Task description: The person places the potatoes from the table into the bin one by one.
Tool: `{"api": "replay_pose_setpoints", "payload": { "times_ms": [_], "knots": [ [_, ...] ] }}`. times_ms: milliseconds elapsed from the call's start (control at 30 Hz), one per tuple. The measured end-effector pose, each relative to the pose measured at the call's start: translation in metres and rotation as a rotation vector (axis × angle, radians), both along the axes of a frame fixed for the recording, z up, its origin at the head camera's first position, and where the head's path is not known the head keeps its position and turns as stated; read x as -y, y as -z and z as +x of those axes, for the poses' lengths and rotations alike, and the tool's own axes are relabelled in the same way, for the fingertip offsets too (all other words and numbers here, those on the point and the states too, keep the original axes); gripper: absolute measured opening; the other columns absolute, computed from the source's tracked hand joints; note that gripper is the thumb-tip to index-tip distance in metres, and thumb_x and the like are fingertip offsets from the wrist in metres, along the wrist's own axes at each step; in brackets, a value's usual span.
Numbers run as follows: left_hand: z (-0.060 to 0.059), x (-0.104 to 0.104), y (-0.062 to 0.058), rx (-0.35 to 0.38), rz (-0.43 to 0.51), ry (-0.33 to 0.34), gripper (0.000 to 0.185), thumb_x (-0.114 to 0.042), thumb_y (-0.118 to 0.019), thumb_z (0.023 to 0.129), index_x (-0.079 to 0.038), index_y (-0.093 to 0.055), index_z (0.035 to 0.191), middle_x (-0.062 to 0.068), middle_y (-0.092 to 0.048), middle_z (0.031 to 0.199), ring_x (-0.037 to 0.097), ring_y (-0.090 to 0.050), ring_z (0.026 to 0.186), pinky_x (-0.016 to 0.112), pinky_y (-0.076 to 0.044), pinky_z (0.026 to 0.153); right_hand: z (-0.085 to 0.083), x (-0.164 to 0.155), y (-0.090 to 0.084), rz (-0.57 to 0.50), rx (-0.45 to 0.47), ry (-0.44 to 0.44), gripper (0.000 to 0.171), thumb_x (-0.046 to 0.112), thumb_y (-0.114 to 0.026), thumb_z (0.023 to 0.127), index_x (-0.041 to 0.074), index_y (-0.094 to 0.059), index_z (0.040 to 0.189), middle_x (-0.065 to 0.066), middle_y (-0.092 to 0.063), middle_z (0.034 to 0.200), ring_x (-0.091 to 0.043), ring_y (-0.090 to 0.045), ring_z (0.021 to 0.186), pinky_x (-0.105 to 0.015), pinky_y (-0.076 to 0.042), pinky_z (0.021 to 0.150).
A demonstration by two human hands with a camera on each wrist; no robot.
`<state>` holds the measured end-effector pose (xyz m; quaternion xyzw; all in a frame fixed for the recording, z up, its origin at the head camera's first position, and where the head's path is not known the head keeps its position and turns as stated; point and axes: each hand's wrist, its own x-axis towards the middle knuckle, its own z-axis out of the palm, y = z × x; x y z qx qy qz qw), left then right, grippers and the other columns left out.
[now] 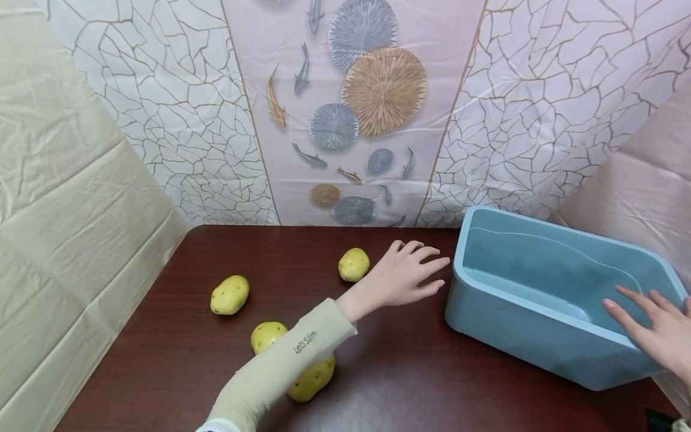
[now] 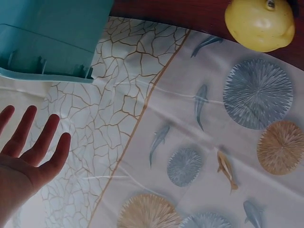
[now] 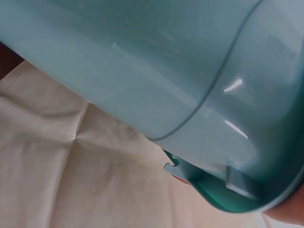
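Blue bin (image 1: pixel 531 327) under right hand (image 1: pixel 661 330), near left hand (image 1: pixel 405 273); fingers apart.
The left sleeve (image 1: pixel 283 367) stretches diagonally, reading "LetsSlim".

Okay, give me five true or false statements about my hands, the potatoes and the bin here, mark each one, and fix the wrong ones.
1. The right hand is at the blue bin. True.
2. The bin is upside down. False: its open top faces up.
3. The left hand grips nothing. True.
4. In the head view, every visible potato lies to the right of the bin. False: the visible potatoes lie on the table, left of the bin.
5. The left sleeve partly hides potatoes in the head view. True.
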<state>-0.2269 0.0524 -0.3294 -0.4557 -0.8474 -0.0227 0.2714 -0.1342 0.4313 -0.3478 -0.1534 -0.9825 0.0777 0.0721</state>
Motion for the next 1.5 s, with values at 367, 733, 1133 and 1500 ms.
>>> {"api": "replay_pose_setpoints", "payload": {
  "times_ms": [367, 733, 1133, 1500],
  "knots": [
    [-0.008, 0.014, 0.011, 0.041, 0.006, -0.018, 0.038, -0.041, -0.046, 0.087, -0.027, -0.054, 0.122, -0.005, -0.055, 0.121, 0.015, -0.048, 0.11, 0.034, -0.04, 0.082, -0.001, -0.001, 0.001, 0.006, -0.01, -0.011, 0.087, 0.063, -0.02, 0.087, -0.01, -0.02, 0.134, -0.041, -0.009, 0.135, -0.051, -0.002, 0.129, -0.054, 0.013, 0.105],
    [-0.02, 0.031, 0.027, 0.092, 0.035, -0.025, 0.037, -0.039, -0.048, 0.087, -0.024, -0.055, 0.121, -0.003, -0.056, 0.12, 0.016, -0.049, 0.111, 0.034, -0.04, 0.082, -0.001, 0.001, -0.002, 0.026, -0.011, -0.024, 0.085, 0.063, -0.02, 0.088, -0.009, -0.022, 0.134, -0.041, -0.013, 0.134, -0.051, -0.005, 0.129, -0.054, 0.012, 0.105],
    [-0.038, 0.046, 0.041, 0.133, 0.06, -0.078, 0.036, -0.039, -0.047, 0.088, -0.022, -0.057, 0.119, -0.004, -0.058, 0.119, 0.016, -0.051, 0.109, 0.034, -0.041, 0.084, 0.0, -0.001, 0.001, 0.0, -0.009, -0.001, 0.087, 0.063, -0.02, 0.087, -0.01, -0.02, 0.134, -0.041, -0.008, 0.135, -0.051, -0.003, 0.129, -0.054, 0.013, 0.105],
    [-0.05, 0.055, 0.05, 0.084, 0.109, -0.08, 0.033, -0.035, -0.051, 0.086, -0.02, -0.061, 0.114, -0.004, -0.061, 0.113, 0.016, -0.054, 0.104, 0.033, -0.042, 0.083, 0.0, -0.001, 0.001, 0.018, -0.011, -0.009, 0.086, 0.063, -0.02, 0.087, -0.009, -0.02, 0.134, -0.04, -0.013, 0.135, -0.052, -0.006, 0.128, -0.055, 0.011, 0.105]
  ]
}}
